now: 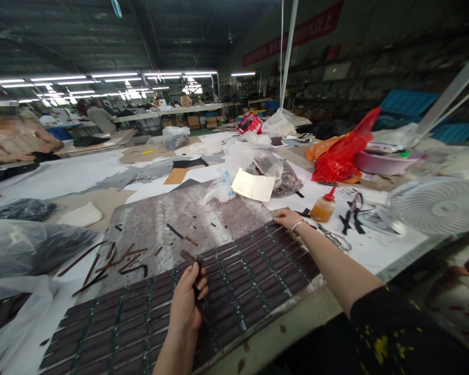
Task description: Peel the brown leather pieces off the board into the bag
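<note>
Rows of dark brown strips [136,317] lie side by side on the table's near part, crossed by green-black bands. Above their middle, my left hand [189,294] is closed round a few loose dark brown strips [188,256]. My right hand [287,220] reaches to the far right corner of the rows, its fingers pressed together at the edge; what they pinch, if anything, is too small to tell. A bracelet [298,227] is on the right wrist. Behind the rows is a worn, speckled board [148,224] with small scraps on it.
Right of my right hand are a glue bottle [322,208], scissors [336,238] and a white fan [441,205]. Beyond the board sits a clear bag with a paper note [253,185]. Loose strips [97,260] and plastic bags [35,245] lie left. A person [19,135] stands far left.
</note>
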Demonstrator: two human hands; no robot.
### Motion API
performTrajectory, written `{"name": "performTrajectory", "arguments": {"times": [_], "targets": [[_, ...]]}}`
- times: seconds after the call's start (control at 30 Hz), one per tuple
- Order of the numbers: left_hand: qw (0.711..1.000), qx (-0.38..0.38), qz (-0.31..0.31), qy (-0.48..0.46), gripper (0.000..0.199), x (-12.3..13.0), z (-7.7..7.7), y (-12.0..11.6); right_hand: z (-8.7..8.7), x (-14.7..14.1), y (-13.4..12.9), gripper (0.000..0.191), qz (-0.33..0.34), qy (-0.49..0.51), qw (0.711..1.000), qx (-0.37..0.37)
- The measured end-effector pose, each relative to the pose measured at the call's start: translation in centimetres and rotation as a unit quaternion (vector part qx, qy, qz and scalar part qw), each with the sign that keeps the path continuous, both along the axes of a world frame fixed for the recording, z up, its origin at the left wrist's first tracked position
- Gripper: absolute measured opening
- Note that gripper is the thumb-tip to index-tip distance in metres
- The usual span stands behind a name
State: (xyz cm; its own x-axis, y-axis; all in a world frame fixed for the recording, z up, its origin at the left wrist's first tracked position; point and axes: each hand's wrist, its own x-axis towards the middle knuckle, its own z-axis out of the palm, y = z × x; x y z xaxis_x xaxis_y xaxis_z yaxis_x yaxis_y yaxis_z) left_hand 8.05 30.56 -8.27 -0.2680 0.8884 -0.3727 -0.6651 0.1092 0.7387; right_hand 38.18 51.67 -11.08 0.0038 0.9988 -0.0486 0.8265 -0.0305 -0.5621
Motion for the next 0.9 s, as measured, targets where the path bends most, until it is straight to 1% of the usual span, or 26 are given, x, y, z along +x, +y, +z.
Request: {"name": "performTrajectory", "arguments": {"times": [0.23, 0.37, 0.5, 0.57, 0.63, 0.67, 0.7, 0.77, 0.8, 0.9], "targets": [[1.000, 0.001, -0.004, 0.007, 0.024, 0.0, 0.0, 0.0, -0.3, 0.1, 0.1, 0.014, 0.016, -0.015, 1.000, -0.007], [1.000, -0.003, -0.014, 0.008, 0.024, -0.1, -0.3, 0.1, 0.1, -0.1, 0.0, 0.016, 0.007, -0.056, 0.998, -0.005], [1.000, 0.001, -0.008, 0.009, 0.024, -0.1, -0.3, 0.1, 1.1, -0.8, -0.9, 0.021, 0.033, -0.099, 0.994, 0.018], [1.000, -0.003, -0.006, 0.010, 0.025, 0.0, -0.3, -0.1, 1.1, -1.0, -1.5, 0.026, 0.056, -0.142, 0.987, 0.056], [1.000, -0.003, -0.006, 0.007, 0.026, 0.1, -0.3, -0.2, 0.2, -1.1, -1.8, 0.027, 0.080, -0.191, 0.969, 0.131], [1.000, 0.000, -0.006, 0.007, 0.027, 0.0, -0.3, -0.2, -0.6, -1.0, -1.7, 0.023, 0.108, -0.201, 0.960, 0.161], [1.000, 0.007, -0.002, 0.006, 0.027, -0.1, -0.4, -0.2, -1.4, -1.0, -1.5, 0.019, 0.162, -0.197, 0.953, 0.166], [1.000, 0.022, 0.011, 0.000, 0.027, -0.3, -0.4, -0.1, -3.3, -0.8, -1.1, 0.021, 0.212, -0.175, 0.952, 0.138], [0.999, 0.028, 0.021, -0.005, 0.027, -0.5, -0.4, -0.1, -4.1, -0.6, -1.0, 0.024, 0.227, -0.163, 0.952, 0.128], [0.998, 0.041, 0.045, -0.028, 0.028, -1.1, 0.0, -0.2, -5.9, 0.0, -0.9, 0.037, 0.229, -0.120, 0.958, 0.125]]}}
